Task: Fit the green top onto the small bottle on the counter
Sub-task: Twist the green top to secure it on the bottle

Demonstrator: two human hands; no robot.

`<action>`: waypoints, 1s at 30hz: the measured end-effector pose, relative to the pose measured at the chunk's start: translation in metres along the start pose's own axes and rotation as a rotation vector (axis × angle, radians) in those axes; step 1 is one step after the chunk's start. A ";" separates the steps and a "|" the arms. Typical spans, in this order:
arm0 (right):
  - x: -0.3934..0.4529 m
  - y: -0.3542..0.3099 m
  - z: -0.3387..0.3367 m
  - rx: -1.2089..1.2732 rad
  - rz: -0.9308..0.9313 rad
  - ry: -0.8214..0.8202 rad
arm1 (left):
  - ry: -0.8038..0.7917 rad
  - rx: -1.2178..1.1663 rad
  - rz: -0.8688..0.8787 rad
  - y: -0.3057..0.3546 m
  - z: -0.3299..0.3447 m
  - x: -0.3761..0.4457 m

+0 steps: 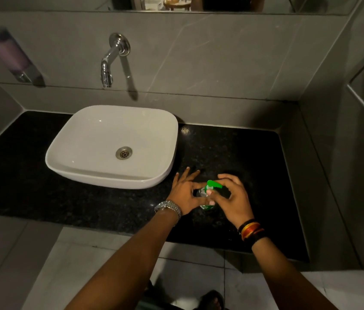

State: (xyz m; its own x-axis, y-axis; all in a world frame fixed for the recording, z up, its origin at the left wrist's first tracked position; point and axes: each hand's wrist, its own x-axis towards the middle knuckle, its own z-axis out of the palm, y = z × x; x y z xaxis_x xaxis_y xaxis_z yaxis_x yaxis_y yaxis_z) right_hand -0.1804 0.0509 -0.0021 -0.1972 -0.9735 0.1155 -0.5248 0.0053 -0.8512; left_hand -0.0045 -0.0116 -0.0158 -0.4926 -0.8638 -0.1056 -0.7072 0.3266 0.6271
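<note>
Head view: both hands meet over one small item, lower centre-right of the frame, on the black counter.
Bottle: the small bottle stands on the counter just right of the white basin; only a clear, greenish part of its body shows between the fingers.
Top: the green top is a pump head, its spout pointing toward the right of the frame, sitting over the bottle's neck. Whether it is fully seated cannot be told; the joint is hidden.
Left hand: the left hand pinches the bottle's upper body with thumb and forefinger, other fingers spread above the counter.
Right hand: the right hand is curled around the green top and neck from the right, fingertips at the collar.
Step (judgement): fitting or twisting the top down, near the end of the task.
Risk 1: the top goes on crooked if it is tilted against the neck, so it jams or leaks.
Risk 2: the bottle turns with the top if the left pinch is too light.
Risk 3: the bottle tips or slides on the smooth counter under a sideways push.
Risk 4: pressing on the pump head may squirt liquid.
</note>
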 end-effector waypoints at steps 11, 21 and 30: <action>0.004 -0.005 0.002 -0.127 -0.048 -0.016 | 0.006 -0.011 0.004 -0.001 -0.001 -0.001; -0.001 0.002 0.005 -0.082 -0.046 -0.024 | 0.022 0.015 0.005 0.000 0.000 -0.002; 0.000 -0.001 0.007 -0.016 0.059 -0.046 | 0.017 0.028 0.001 -0.001 0.001 0.000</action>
State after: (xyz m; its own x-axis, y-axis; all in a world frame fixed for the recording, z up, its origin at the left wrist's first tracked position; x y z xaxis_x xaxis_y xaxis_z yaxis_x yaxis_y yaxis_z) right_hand -0.1743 0.0494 -0.0052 -0.1906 -0.9808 0.0412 -0.5263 0.0667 -0.8477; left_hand -0.0043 -0.0112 -0.0167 -0.4847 -0.8698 -0.0923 -0.7208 0.3374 0.6055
